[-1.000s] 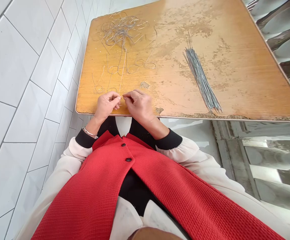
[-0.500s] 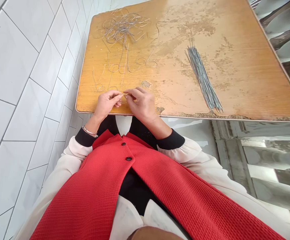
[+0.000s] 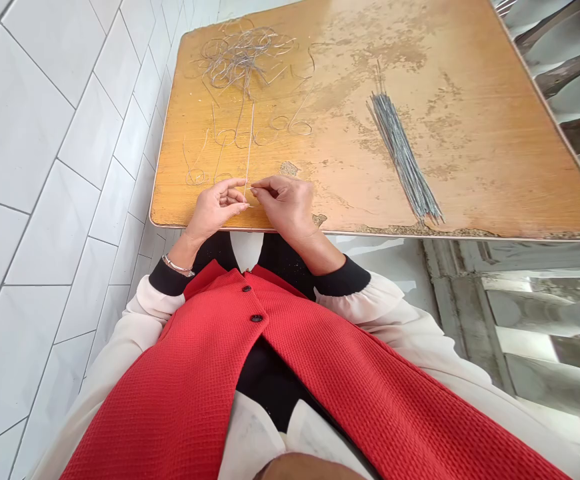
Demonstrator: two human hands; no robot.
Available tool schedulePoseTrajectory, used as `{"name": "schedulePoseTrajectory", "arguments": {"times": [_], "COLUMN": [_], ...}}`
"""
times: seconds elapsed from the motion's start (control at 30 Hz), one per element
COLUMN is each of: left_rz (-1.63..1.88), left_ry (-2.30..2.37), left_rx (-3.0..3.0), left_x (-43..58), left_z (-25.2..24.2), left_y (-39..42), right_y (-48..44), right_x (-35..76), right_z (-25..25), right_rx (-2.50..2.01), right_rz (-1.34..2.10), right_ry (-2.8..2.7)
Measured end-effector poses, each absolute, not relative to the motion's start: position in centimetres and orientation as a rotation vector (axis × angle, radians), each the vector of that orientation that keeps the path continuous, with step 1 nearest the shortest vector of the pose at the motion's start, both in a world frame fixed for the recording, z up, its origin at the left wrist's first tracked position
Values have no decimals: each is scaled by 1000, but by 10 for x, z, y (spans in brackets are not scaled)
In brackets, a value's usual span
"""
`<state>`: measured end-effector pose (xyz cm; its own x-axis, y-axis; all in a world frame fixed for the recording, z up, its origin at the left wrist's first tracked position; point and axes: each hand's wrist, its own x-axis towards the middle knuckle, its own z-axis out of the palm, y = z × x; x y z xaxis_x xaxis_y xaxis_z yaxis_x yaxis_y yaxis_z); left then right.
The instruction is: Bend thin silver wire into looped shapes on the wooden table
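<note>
Wire [image 3: 248,153] now runs straighter upward, pinched by right hand [image 3: 283,208]; left hand [image 3: 215,208] has loosened, half-open just beside it.

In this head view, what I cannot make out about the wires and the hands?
All in the head view:
- Thin wire: its lower end, hidden by the fingers of the right hand and the left hand.
- Wire tangle: single strands, too fine and crossed.
- Wire bundle: the count, too small.
- Wooden table top: far edge, cut off by the picture's top.

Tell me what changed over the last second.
The hands have eased apart, the left hand opening its fingers away from the right hand, whose fingertips sit beside a thin wire. The wire tangle and the straight wire bundle stayed put.
</note>
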<state>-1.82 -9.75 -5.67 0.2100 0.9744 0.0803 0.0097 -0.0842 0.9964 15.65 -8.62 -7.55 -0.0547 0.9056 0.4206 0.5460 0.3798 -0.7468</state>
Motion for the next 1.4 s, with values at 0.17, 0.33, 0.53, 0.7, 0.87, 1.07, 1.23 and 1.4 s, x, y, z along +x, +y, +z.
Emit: {"name": "schedulePoseTrajectory", "arguments": {"times": [0.17,0.33,0.53,0.7,0.87,1.07,1.23,1.4], "left_rz": [1104,1134,1161,1159,1182,1215,1221,1140], "left_ry": [1028,1056,1062,1075,1070,1120,1101,1143], "left_rx": [1362,1328,1282,1256,1233,1137,1057,1101], "left_x": [-18,-17,-15,-13,-13,-14,-13,-13], "left_z": [-58,-57,-58,-58,-55,-49,-43,-38], "left_y": [-99,-100,-100,-100,-100,-98,-97,-97], "right_y": [-89,-93,-90,-89,-89,-93,-91,-81], "right_x": [155,155,154,155,152,152,150,149], "right_z": [-72,-67,-70,-70,-70,-70,-68,-73], "right_rx": [-1246,-1229,-1220,-1178,-1164,-1040,-1013,-1043], "right_rz": [480,479,477,485,593,996,1191,1154], "right_ry": [-1787,-1787,-1790,-1848,-1755,-1435,-1225,-1165]}}
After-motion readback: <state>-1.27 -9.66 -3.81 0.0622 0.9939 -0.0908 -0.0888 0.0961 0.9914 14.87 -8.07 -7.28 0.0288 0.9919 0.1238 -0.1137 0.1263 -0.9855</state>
